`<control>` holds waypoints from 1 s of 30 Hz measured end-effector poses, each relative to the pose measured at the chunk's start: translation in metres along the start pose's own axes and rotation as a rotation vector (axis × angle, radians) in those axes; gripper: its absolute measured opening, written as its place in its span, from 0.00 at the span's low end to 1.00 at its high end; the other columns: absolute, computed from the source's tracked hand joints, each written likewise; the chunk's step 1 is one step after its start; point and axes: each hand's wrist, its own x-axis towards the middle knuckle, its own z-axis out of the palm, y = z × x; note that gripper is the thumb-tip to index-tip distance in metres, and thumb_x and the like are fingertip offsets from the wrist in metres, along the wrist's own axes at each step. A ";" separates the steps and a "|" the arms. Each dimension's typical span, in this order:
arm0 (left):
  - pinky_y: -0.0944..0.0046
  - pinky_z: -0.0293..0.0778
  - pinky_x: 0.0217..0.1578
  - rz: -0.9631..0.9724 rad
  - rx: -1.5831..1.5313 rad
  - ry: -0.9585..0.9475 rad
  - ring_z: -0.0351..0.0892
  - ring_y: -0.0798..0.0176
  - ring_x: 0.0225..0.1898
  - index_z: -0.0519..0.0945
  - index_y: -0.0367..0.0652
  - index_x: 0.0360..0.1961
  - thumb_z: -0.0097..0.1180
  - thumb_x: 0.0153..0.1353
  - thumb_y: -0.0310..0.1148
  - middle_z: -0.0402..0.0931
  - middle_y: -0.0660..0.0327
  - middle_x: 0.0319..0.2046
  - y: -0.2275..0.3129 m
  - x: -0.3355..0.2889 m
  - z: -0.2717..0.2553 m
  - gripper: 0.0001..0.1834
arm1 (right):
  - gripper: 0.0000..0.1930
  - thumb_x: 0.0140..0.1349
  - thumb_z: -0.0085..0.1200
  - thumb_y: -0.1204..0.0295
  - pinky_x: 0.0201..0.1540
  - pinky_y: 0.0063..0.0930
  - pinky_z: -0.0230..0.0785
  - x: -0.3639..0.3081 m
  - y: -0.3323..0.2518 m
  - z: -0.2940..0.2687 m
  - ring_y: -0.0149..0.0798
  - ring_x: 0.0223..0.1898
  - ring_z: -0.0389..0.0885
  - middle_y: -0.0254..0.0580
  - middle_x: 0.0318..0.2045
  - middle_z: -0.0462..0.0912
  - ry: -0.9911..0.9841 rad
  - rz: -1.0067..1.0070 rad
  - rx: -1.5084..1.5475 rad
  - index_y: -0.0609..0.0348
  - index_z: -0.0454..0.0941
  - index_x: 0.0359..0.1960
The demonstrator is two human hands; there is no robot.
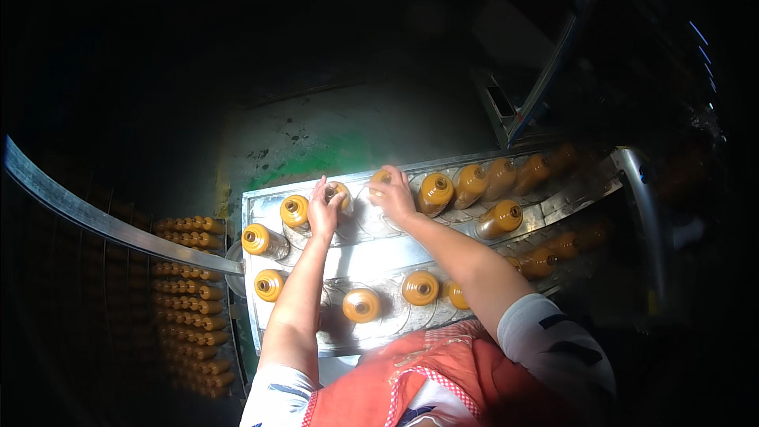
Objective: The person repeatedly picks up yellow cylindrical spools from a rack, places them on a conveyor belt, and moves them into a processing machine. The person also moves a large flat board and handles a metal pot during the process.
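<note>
My left hand [322, 209] reaches to the far side of the metal tray-like table [356, 262]. Its fingers curl around the neck end of an amber bottle-shaped piece [340, 192]. To its right, my right hand [394, 194] is closed over the top of another amber piece [381, 177], partly hidden by the fingers. Beside my left hand stands an amber piece with a round hole on top [294, 209]. Just right of my right hand is one more amber piece [436, 189]. Their lower bodies look clear or shiny.
Several more amber pieces line the near row, among them one [361, 305] before me. A curved metal rail [111, 217] runs in from the left. Below it sit stacked rows of amber pieces [194, 304]. A metal post [642, 213] stands at the right.
</note>
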 end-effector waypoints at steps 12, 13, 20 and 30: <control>0.55 0.66 0.65 -0.023 -0.022 -0.961 0.72 0.57 0.63 0.79 0.52 0.61 0.72 0.53 0.39 0.75 0.53 0.62 0.118 -0.152 -0.078 0.32 | 0.22 0.59 0.64 0.61 0.65 0.37 0.64 -0.149 -0.013 -0.158 0.48 0.63 0.72 0.51 0.61 0.74 -0.395 0.138 0.337 0.47 0.82 0.56; 0.52 0.64 0.65 0.083 0.012 -1.031 0.70 0.52 0.64 0.79 0.55 0.61 0.73 0.52 0.39 0.70 0.51 0.65 0.119 -0.166 -0.072 0.32 | 0.24 0.58 0.65 0.61 0.65 0.37 0.64 -0.170 -0.012 -0.171 0.48 0.62 0.72 0.50 0.60 0.74 -0.373 0.178 0.247 0.49 0.81 0.57; 0.55 0.68 0.63 0.173 0.102 -1.106 0.71 0.47 0.64 0.82 0.58 0.56 0.73 0.50 0.36 0.64 0.46 0.69 0.131 -0.206 0.010 0.28 | 0.27 0.57 0.67 0.61 0.63 0.36 0.65 -0.259 0.045 -0.163 0.50 0.58 0.74 0.52 0.55 0.77 -0.008 0.370 0.072 0.52 0.78 0.59; 0.59 0.71 0.59 0.003 -0.147 -0.926 0.76 0.54 0.60 0.82 0.49 0.56 0.70 0.54 0.31 0.69 0.51 0.66 0.127 -0.276 0.066 0.26 | 0.20 0.58 0.66 0.67 0.55 0.37 0.69 -0.320 0.056 -0.155 0.49 0.48 0.78 0.51 0.43 0.81 0.358 0.500 0.113 0.49 0.81 0.54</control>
